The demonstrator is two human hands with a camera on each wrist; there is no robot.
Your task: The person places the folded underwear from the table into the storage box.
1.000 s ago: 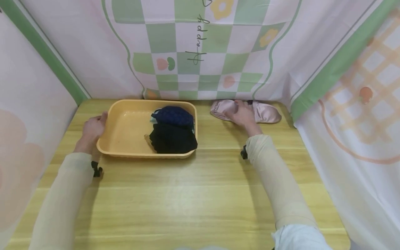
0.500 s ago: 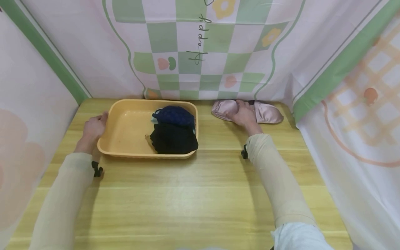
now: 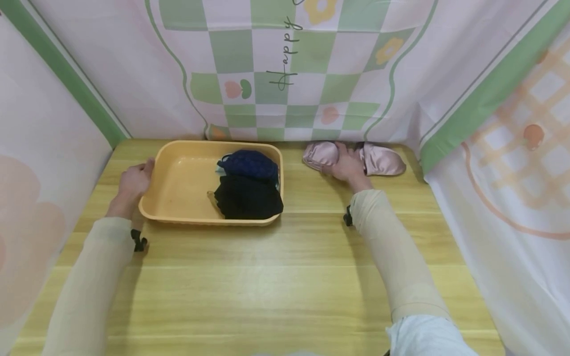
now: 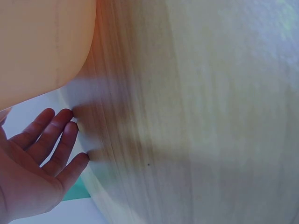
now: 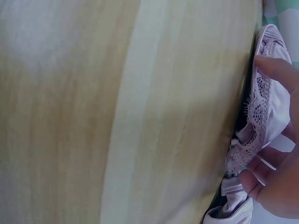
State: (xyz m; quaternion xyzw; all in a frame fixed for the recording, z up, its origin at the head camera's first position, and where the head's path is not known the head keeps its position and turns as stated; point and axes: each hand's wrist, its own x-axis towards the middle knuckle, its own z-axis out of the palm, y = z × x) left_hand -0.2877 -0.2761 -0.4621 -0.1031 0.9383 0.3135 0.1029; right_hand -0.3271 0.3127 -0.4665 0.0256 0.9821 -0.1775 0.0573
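A pink satin bra (image 3: 385, 159) with lace trim lies at the table's back edge, right of the tray. My right hand (image 3: 348, 164) grips it near the middle; in the right wrist view the thumb (image 5: 273, 67) presses on one lace-edged cup (image 5: 275, 109), and other fingers are curled at the bra's centre. At the left end of the yellow tray (image 3: 178, 221), my left hand (image 3: 135, 180) rests beside the wall. In the left wrist view its fingers (image 4: 58, 128) are spread and loosely extended, fingertips at the table surface. The left thumb is mostly hidden by the tray.
Inside the tray's right half lie a navy cloth item (image 3: 250, 164) and a black folded cloth item (image 3: 248, 198). The wooden table (image 3: 267, 277) is bounded at the back by a green-checked fabric wall (image 3: 271, 113), with more fabric at both sides.
The bra's left cup has bunched up slightly under my right hand, and a dark gap shows more between the cups. My left hand and the tray stay in place.
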